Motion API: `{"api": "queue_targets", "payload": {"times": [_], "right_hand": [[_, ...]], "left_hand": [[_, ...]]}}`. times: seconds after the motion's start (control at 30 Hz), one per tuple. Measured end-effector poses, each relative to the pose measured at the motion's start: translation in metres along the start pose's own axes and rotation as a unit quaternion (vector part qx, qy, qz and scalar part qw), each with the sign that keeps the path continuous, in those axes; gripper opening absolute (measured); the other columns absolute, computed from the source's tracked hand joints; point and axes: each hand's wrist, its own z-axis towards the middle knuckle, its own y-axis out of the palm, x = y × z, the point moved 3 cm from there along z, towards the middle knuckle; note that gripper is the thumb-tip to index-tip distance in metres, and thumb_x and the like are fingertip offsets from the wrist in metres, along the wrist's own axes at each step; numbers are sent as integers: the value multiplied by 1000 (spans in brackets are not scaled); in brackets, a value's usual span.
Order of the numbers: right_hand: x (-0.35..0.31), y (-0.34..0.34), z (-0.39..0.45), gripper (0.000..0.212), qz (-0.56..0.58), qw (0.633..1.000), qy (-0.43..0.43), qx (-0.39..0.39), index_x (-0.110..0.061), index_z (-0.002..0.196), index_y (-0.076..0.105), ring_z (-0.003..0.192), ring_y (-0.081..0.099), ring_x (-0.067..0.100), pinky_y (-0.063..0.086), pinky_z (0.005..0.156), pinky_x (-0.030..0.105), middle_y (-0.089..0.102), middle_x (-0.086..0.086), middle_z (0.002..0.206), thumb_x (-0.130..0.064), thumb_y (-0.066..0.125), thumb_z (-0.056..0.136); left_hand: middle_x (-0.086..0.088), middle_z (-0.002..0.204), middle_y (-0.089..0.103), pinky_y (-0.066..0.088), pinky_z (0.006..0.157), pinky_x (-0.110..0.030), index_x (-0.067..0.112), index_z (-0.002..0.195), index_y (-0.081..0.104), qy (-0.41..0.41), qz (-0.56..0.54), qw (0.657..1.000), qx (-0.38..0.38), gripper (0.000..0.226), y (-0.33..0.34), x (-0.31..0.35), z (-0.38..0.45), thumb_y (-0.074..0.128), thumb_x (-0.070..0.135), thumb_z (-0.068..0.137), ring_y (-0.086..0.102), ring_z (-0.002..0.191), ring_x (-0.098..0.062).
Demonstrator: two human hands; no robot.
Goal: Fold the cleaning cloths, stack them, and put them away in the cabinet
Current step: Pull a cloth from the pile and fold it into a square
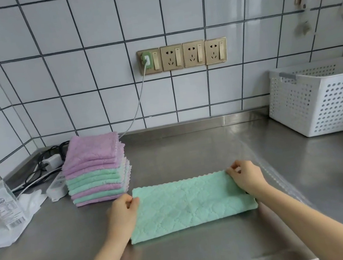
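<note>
cloth: green cloth (189, 204) lies flat on the steel counter (213, 145), folded into a long strip, its zigzag edge on the far side.
left hand: left hand (123, 212) pinches the strip's far left corner.
right hand: right hand (246, 177) pinches the far right corner.
stack: pile of folded cloths (97, 168), purple and green, stands just beyond the left hand.
basket: white basket (322, 95) sits at the far right.

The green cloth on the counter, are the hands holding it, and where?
Yes. The left hand pinches the green cloth at its far left corner, and the right hand pinches its far right corner. The cloth lies flat on the counter.
</note>
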Motion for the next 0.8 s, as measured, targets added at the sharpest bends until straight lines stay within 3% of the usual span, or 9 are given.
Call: {"api": "queue_targets", "payload": {"times": [0.23, 0.4, 0.47, 0.53, 0.57, 0.63, 0.67, 0.73, 0.8], "right_hand": [[0, 8, 9, 20, -83, 996, -1, 12, -10, 90, 59, 73, 56, 24, 43, 61, 30, 63, 6, 84, -30, 54, 92], [-4, -4, 1, 28, 7, 999, 24, 24, -5, 90, 57, 74, 61, 28, 51, 67, 35, 63, 7, 76, -32, 48, 93], [-1, -17, -17, 21, 36, 998, -21, 49, -8, 91, 57, 70, 63, 29, 53, 63, 36, 65, 7, 80, -25, 45, 93], [2, -25, -46, 10, -22, 987, -145, 72, -12, 95, 60, 82, 61, 25, 45, 69, 29, 62, 3, 92, -15, 51, 91], [0, -24, -64, 12, -51, 973, -218, 62, -13, 98, 61, 89, 57, 21, 41, 75, 25, 59, 0, 98, -12, 53, 90], [-7, -13, -102, 18, -88, 940, -329, 1, -17, 105, 62, 102, 51, 14, 38, 85, 20, 55, -5, 108, -15, 52, 91], [-10, -6, -117, 22, -113, 919, -377, -18, -18, 108, 62, 106, 50, 13, 39, 90, 20, 56, -5, 111, -18, 49, 91], [-14, 6, -134, 28, -171, 880, -443, -24, -19, 110, 63, 109, 53, 17, 43, 95, 25, 60, -4, 112, -22, 44, 89], [-10, 9, -137, 32, -201, 873, -445, -16, -22, 111, 62, 103, 59, 18, 48, 91, 28, 62, -5, 109, -25, 41, 88]], "left_hand": [[-1, 60, 57, 35, 53, -22, 11, 67, 58, -22, 19, 1000, 2, 22, 2, 0, 5, 62, 19, 88, 49, 57, -11], [-1, 85, 67, 41, 72, -29, 13, 82, 65, -62, -22, 998, 0, 10, -11, -1, 0, 65, 22, 85, 63, 91, -26], [-1, 88, 66, 42, 73, -33, 15, 93, 62, -3, 30, 999, 41, 11, -26, 1, -15, 64, 20, 84, 62, 91, -28], [3, 96, 64, 43, 80, -33, 17, 99, 61, 128, 79, 985, 84, 18, -34, 15, -45, 66, 15, 82, 58, 95, -24], [6, 102, 62, 40, 87, -25, 18, 102, 62, 187, 68, 978, 55, 21, -31, 25, -63, 66, 18, 82, 56, 101, -19], [20, 123, 53, 21, 104, -8, 28, 116, 59, 249, 52, 961, -105, 38, -12, 48, -97, 50, 45, 84, 42, 126, -3], [27, 135, 42, 9, 110, -8, 34, 126, 54, 271, 66, 944, -176, 53, 2, 53, -109, 36, 57, 82, 24, 137, 3], [34, 144, 18, -3, 115, -19, 39, 138, 41, 298, 127, 917, -232, 72, 23, 59, -119, 18, 68, 77, -3, 141, 6], [35, 144, 11, -4, 116, -23, 42, 142, 33, 282, 161, 916, -236, 75, 28, 58, -119, 13, 70, 75, -6, 140, 6]]}}
